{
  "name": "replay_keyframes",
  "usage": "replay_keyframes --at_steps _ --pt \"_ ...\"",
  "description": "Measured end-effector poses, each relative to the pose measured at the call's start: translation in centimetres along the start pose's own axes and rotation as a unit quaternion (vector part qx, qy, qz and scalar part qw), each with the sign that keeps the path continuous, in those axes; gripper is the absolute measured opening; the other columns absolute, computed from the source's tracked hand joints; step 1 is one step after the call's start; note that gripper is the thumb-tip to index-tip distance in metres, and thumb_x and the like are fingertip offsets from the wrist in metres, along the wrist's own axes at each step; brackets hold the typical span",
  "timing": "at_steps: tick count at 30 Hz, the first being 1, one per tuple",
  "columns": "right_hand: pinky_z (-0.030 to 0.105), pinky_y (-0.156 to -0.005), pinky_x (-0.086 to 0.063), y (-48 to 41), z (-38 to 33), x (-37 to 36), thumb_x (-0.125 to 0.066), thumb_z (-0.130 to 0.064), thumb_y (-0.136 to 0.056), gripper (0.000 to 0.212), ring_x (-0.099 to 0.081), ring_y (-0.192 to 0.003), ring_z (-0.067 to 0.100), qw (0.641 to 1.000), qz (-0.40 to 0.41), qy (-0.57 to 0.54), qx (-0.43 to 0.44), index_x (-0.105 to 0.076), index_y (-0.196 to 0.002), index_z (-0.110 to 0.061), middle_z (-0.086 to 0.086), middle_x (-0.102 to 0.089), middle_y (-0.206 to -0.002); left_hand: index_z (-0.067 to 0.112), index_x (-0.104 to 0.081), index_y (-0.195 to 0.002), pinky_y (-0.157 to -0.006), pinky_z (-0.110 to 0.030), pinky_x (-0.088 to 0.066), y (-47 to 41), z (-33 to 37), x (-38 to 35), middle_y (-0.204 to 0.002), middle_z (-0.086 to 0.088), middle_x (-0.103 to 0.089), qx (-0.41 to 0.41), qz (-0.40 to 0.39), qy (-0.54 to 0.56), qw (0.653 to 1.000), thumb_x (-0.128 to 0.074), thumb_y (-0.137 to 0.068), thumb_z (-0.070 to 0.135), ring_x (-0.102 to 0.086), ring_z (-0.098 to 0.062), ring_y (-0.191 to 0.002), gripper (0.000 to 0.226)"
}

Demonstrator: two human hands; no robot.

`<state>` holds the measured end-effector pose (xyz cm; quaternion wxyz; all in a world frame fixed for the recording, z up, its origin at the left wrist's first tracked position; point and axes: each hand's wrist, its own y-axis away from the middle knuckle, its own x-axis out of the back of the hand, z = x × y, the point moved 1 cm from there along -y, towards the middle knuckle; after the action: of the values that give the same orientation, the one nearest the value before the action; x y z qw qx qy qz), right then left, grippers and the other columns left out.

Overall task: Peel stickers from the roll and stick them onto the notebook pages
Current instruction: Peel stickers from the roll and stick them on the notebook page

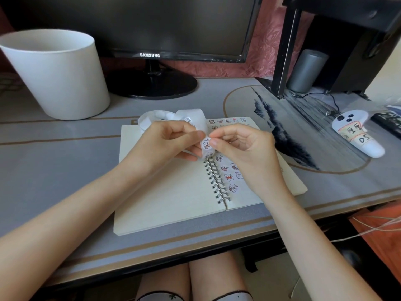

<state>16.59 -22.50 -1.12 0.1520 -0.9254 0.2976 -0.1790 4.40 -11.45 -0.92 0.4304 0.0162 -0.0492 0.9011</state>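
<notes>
Above the spiral [217, 181] of the open notebook [165, 192], both hands meet on the sticker roll [196, 118]. The left hand [167, 140] holds the roll up off the page, its fingers [191, 135] curled round the white tape. A loose loop rises behind the knuckles and a short end hangs down between the hands. The right hand [243, 146] has thumb and forefinger tips pinched together at the edge of one sticker [206, 144] on that hanging end, with the other fingers loosely curled. Whether the sticker's edge has lifted from the backing is too small to tell.

The notebook lies flat on the bench [65, 170]. Its right page [249, 196] already carries rows of small bear stickers, and its left page [152, 170] is bare.

This looks like the peeling step, with the task well under way. The next move likely calls for a nail under the sticker's edge and a slow pull away from the backing while the left hand keeps the tape taut. The sticker would then be pressed onto a free patch of page.

A white bin [58, 72], a monitor [152, 29] and a white controller [358, 135] stand well apart from the work.
</notes>
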Motion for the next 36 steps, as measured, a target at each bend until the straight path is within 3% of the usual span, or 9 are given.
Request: replay_keyframes --at_steps 10,14,21,24,31,36 --pt "0.024 -0.07 -0.051 0.1 -0.2 0.0 -0.074 -0.005 -0.077 0.013 -0.063 -0.071 0.008 0.999 0.001 0.043 -0.003 -0.071 -0.08 -0.017 -0.004 -0.071 -0.076 0.001 -0.067 -0.08 -0.06 -0.016 -0.052 0.1 0.2 -0.2 -0.063 -0.001 -0.068 -0.02 0.005 0.007 1.0 -0.06 -0.088 0.007 -0.066 -0.008 -0.061 0.011" --pt "0.022 -0.066 -0.045 0.2 -0.1 -0.1 -0.072 -0.01 -0.079 0.016 -0.056 -0.071 0.006 0.998 -0.005 0.068 -0.011 -0.068 -0.077 -0.025 -0.01 -0.068 -0.077 0.002 -0.066 -0.076 -0.061 -0.018 -0.054 0.2 0.1 -0.2 -0.06 0.001 -0.066 -0.012 0.015 0.001 1.0 -0.061 -0.087 0.008 -0.065 -0.009 -0.059 0.013" --pt "0.019 -0.079 -0.039 1.2 -0.4 0.4 -0.067 -0.018 -0.086 0.011 -0.054 -0.092 0.009 0.99 -0.021 0.131 0.039 -0.063 -0.082 -0.028 -0.011 -0.058 -0.093 -0.001 -0.064 -0.076 -0.063 -0.021 -0.057 0.2 0.3 -0.3 -0.059 0.002 -0.066 0.0 0.032 -0.008 0.999 -0.06 -0.089 0.008 -0.066 -0.009 -0.06 0.017" --pt "0.023 -0.071 -0.043 1.5 -1.1 1.5 -0.069 -0.016 -0.084 0.01 -0.056 -0.08 0.006 0.997 -0.029 0.077 -0.015 -0.066 -0.08 -0.024 -0.014 -0.064 -0.083 0.0 -0.062 -0.072 -0.061 -0.02 -0.056 0.1 0.4 -0.2 -0.057 0.002 -0.066 0.003 0.045 -0.009 0.999 -0.059 -0.09 0.008 -0.066 -0.009 -0.058 0.019" --pt "0.005 -0.049 -0.036 2.3 -1.4 5.2 -0.071 -0.01 -0.08 0.007 -0.052 -0.053 -0.002 0.979 -0.065 0.047 -0.185 -0.068 -0.076 -0.015 -0.009 -0.063 -0.061 -0.002 -0.062 -0.073 -0.06 -0.019 -0.056 0.2 0.4 -0.2 -0.056 0.002 -0.065 0.008 0.045 -0.004 0.999 -0.059 -0.09 0.007 -0.066 -0.009 -0.057 0.019" --pt "0.01 -0.051 -0.039 3.0 -0.8 5.9 -0.075 -0.014 -0.075 0.005 -0.052 -0.061 0.006 0.968 -0.079 0.091 -0.221 -0.071 -0.072 -0.015 0.006 -0.071 -0.071 -0.003 -0.062 -0.075 -0.06 -0.019 -0.056 0.1 0.4 -0.2 -0.057 0.001 -0.066 0.009 0.048 -0.005 0.999 -0.059 -0.09 0.007 -0.066 -0.009 -0.057 0.019"
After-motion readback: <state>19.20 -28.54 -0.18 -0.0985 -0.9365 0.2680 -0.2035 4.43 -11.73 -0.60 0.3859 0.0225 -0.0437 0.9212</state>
